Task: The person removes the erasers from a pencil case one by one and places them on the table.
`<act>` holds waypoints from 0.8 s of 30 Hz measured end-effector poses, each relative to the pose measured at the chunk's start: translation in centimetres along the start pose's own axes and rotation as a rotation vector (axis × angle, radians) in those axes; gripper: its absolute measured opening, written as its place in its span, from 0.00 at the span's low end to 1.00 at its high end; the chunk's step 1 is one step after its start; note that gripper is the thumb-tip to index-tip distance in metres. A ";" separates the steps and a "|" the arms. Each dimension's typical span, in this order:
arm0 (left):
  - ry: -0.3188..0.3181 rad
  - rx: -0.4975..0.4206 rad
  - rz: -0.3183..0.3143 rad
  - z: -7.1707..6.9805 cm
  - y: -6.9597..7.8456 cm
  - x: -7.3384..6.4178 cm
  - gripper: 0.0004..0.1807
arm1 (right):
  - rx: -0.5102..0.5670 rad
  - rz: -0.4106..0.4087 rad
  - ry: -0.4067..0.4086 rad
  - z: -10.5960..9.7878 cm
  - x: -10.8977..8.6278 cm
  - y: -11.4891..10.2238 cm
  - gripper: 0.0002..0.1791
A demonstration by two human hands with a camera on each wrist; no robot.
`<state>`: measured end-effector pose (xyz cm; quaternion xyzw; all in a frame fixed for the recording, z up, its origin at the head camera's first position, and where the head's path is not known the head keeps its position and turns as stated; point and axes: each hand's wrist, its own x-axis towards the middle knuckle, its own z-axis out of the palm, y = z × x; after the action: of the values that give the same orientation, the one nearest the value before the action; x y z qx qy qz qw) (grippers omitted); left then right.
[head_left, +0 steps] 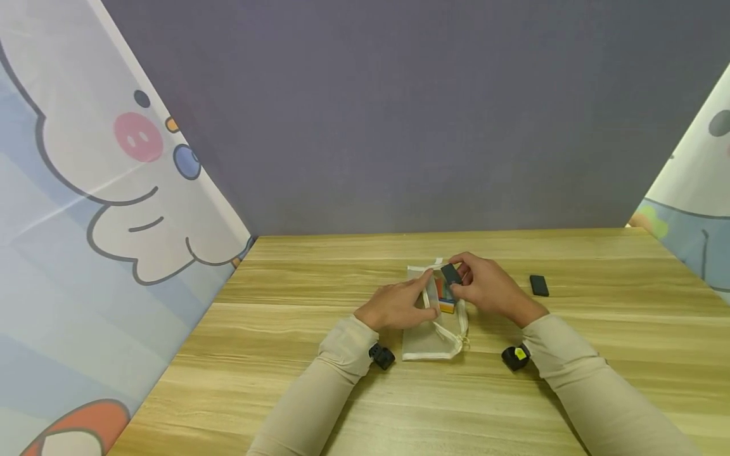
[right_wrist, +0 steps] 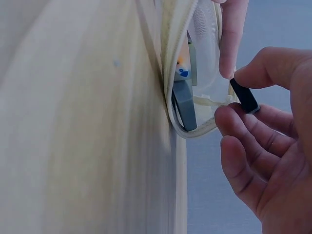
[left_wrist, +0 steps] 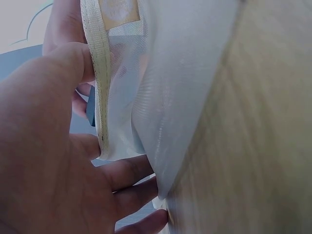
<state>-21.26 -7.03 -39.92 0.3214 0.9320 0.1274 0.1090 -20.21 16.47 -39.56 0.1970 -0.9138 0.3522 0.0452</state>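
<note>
A white mesh drawstring bag [head_left: 428, 342] lies on the wooden table with its mouth spread. My left hand [head_left: 399, 304] holds its rim [left_wrist: 101, 92], thumb and index finger apart along the edge, other fingers against the mesh outside. My right hand [head_left: 489, 286] pinches a small black rectangular tile [right_wrist: 245, 96] between thumb and fingers, just at the bag's mouth. Inside the bag sit a dark grey tile [right_wrist: 184, 105] and a piece printed in orange and blue [right_wrist: 182, 63]. Coloured edges [head_left: 447, 306] of pieces show there from above.
Another black tile [head_left: 538, 285] lies on the table [head_left: 285, 354] to the right of my right hand. A grey wall panel [head_left: 428, 126] rises behind the table's far edge. Printed cartoon curtains [head_left: 68, 253] stand at both sides.
</note>
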 end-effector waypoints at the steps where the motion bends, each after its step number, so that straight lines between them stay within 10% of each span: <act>1: 0.003 0.000 0.001 0.0 0.0 0.0 0.48 | -0.002 -0.004 -0.001 0.0 0.0 0.0 0.29; 24: 0.029 0.015 -0.031 0.4 0.1 0.4 0.49 | -0.034 -0.016 0.088 -1.6 -1.5 1.0 0.27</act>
<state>-21.37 -6.63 -40.34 0.3058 0.9393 0.1231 0.0951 -19.27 18.67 -39.37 0.1877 -0.9152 0.3446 0.0917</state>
